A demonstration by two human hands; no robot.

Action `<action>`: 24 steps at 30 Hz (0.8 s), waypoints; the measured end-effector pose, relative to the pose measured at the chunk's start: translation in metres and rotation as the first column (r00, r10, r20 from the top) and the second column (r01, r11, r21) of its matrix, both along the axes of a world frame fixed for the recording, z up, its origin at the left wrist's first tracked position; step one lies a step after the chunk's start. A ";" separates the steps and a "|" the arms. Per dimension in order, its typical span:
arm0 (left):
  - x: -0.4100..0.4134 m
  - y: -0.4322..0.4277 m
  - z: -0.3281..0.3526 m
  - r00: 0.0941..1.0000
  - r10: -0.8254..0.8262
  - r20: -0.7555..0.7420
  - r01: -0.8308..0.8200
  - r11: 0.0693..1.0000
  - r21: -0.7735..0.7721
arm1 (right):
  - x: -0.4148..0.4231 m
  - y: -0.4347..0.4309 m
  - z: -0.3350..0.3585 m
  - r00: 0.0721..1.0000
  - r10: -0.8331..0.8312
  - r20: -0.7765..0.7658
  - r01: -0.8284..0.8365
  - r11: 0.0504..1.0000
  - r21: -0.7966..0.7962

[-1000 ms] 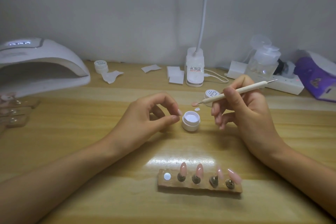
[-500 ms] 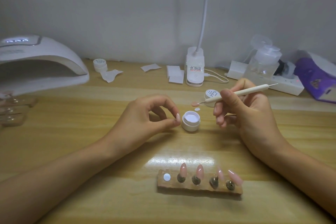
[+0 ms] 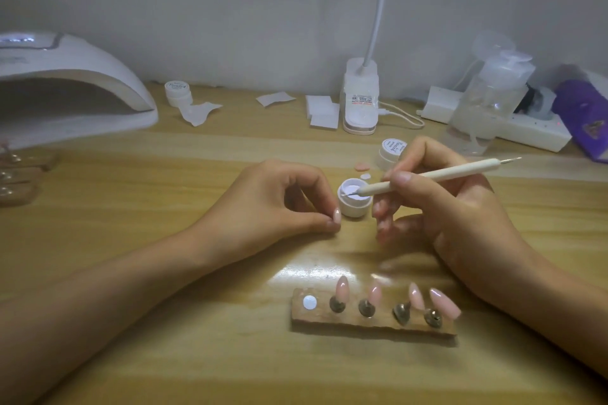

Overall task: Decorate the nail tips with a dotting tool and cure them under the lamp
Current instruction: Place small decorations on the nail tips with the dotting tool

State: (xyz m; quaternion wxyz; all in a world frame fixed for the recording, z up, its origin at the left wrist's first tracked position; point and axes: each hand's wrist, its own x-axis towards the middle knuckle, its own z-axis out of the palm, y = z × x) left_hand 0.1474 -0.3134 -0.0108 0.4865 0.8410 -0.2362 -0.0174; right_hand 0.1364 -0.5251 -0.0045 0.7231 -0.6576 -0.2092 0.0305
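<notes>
Cursive lettering is printed on the lid of the back-left jar [image 3: 178,86] and on the lid of the right-hand jar [image 3: 393,145], but neither word can be read with certainty. Small print is carried by the sticker [image 3: 361,99] on the lamp base [image 3: 358,120], too blurred to be made out.

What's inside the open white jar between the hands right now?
The open jar holds pale white gel, and the dotting tool, gripped by the right hand, has its tip in it. The jar's wall hides how deep the gel goes.
</notes>
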 end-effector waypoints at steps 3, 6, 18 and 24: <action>0.001 0.000 0.000 1.000 -0.009 -0.013 0.009 1.000 -0.005 | 0.001 0.003 -0.001 1.000 0.001 -0.005 -0.001 1.000 -0.019; 0.001 0.000 -0.001 0.999 -0.023 -0.031 0.022 1.000 -0.022 | 0.002 0.002 -0.002 1.000 -0.011 -0.024 0.011 1.000 -0.014; 0.001 0.003 0.000 0.996 -0.058 -0.065 0.054 0.996 -0.068 | 0.003 0.003 -0.001 1.000 0.005 -0.025 -0.004 1.000 0.017; -0.004 0.011 0.008 0.994 -0.071 -0.080 0.055 0.980 -0.191 | 0.005 0.000 0.001 0.995 0.033 -0.091 -0.020 0.990 0.142</action>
